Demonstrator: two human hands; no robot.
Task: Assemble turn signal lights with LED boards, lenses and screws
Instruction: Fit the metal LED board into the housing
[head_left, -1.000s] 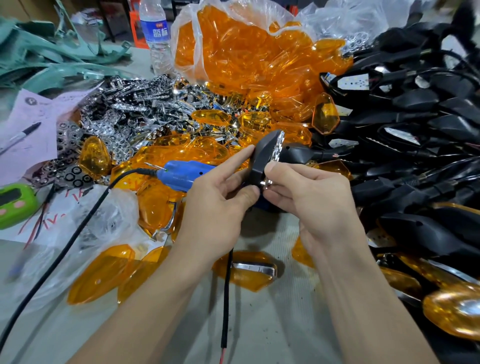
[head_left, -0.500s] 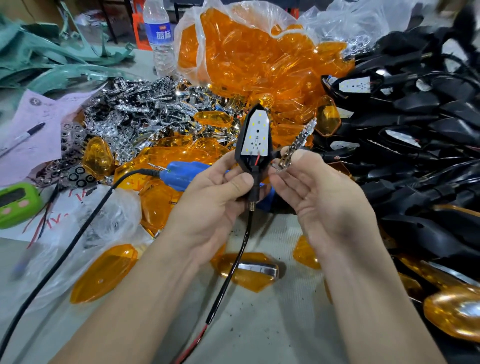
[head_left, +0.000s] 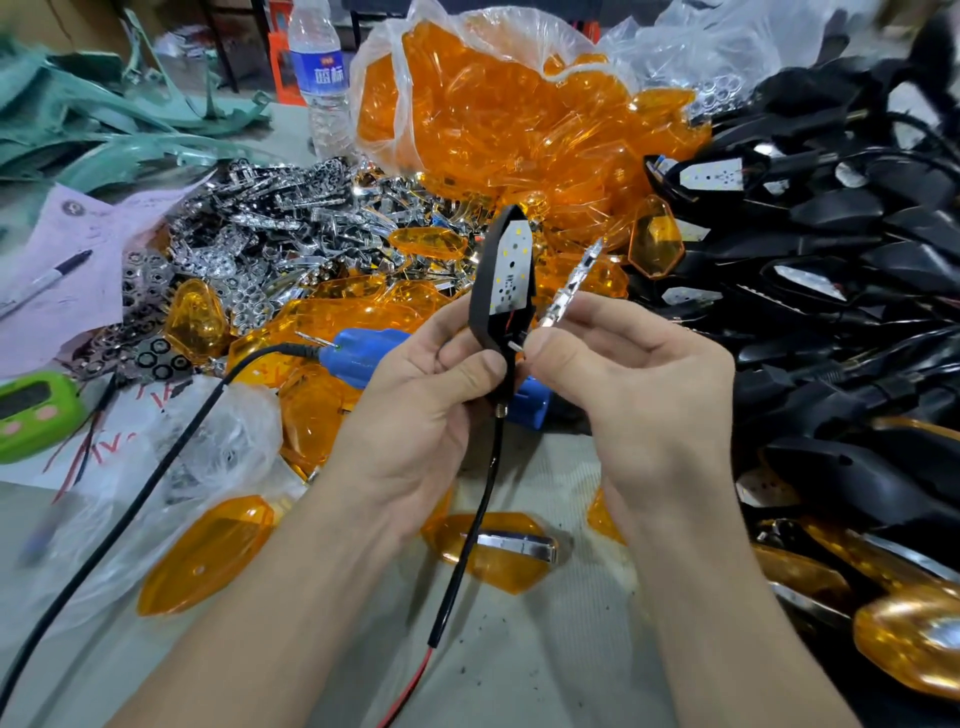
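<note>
The housing (head_left: 479, 312) is clasped upright by the left hand (head_left: 415, 410), likely to receive the chrome strip (head_left: 574, 280) pinched by the right hand (head_left: 639, 379).

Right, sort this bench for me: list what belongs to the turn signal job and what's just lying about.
Job: black housing with LED board in left hand; chrome strip in right hand; amber lenses; blue corded tool; spare housings.
Lying about: water bottle; green timer; pen; pink paper.
</note>
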